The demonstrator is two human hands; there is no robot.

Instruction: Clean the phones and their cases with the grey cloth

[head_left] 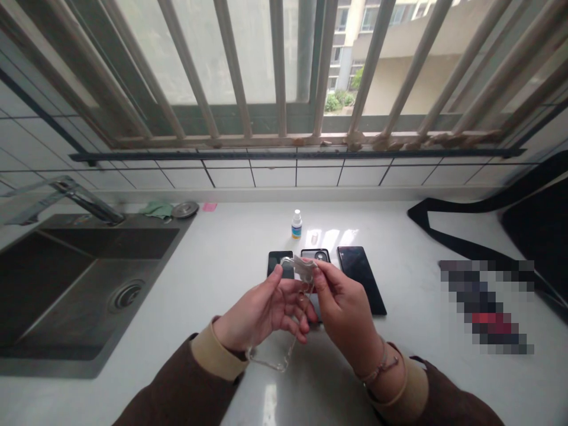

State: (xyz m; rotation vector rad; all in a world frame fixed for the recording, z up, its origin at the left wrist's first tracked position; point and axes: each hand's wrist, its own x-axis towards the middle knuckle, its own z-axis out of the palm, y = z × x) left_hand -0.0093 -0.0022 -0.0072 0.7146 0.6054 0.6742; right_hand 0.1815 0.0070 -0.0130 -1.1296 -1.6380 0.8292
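Well left of the left fingers lies a steel sink, one basin with a round drain in its floor; a faucet arches over its far edge. Beyond the sink, up and left of the fingers, sit one green cloth, one round metal disc and one pink note.

The left hand is open but curved, its left fingers bent around the edge of a clear phone case. The case hangs below those fingers, its long axis running down toward the person and tilting left, its lower end just above the white counter.

The right fingers are closed in a pinch on a pale scrap, which might be film or a wipe; I cannot tell which. It lies crosswise, just above the left fingertips. The right hand is just beside the left, with a cord bracelet at its wrist.

Beyond the fingertips lie three dark phones or cases: a small one, one with a camera ring and a large one. One small bottle stands upright behind them. Right of the fingers are a black strap and one blurred object.
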